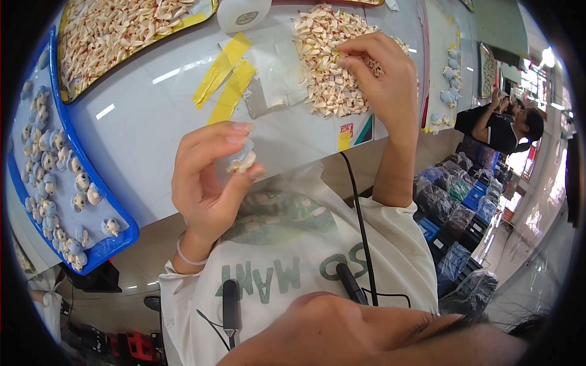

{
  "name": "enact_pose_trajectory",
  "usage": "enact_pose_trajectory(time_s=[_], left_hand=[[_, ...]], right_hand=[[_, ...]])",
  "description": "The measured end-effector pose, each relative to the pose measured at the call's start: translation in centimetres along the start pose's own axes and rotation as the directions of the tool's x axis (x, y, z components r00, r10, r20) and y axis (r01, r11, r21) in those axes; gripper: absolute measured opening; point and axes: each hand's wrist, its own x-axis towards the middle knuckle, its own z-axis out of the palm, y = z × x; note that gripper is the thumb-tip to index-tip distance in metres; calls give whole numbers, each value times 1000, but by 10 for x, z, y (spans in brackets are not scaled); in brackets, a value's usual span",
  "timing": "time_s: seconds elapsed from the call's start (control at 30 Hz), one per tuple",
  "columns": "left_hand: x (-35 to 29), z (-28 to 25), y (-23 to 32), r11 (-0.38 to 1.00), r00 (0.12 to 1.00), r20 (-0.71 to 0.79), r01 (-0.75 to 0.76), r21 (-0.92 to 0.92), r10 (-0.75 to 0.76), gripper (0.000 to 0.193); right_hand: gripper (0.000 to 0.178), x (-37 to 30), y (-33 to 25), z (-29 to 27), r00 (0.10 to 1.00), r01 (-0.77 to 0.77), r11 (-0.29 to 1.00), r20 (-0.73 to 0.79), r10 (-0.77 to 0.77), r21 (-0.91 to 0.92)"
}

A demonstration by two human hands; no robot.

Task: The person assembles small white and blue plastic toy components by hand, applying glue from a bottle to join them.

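Observation:
My left hand (210, 174) is closed in front of my chest, near the table's edge. Between its thumb and fingers is a small doll head (243, 160) in pale blue and cream. Part of the head is hidden by the fingertips. My right hand (387, 76) reaches over a pile of small cream pointed pieces (332, 85). Its thumb and forefinger come close together at the pile in a pinch. Whatever is between them is too small to make out.
A blue tray (116, 244) at the left holds several similar doll heads. Behind it stands a tray (76, 91) full of cream pieces. Yellow tape strips (223, 70) and a white round container (243, 13) are on the table (146, 122). A co-worker (513, 128) sits at the right.

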Motion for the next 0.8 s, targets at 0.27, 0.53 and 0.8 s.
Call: enact_pose_trajectory(time_s=[0.27,0.53,0.8], left_hand=[[4,-2,1,992,1000,12,-11,126,10,34],[4,-2,2,999,999,3,52,17,-52,33],[5,-4,-1,998,999,26,39,-49,-38,33]], right_hand=[[4,4,7,-1,995,98,993,13,-98,-66],[6,5,3,-9,997,59,988,-57,-52,146],[18,1,3,-10,995,32,914,-103,11,405]])
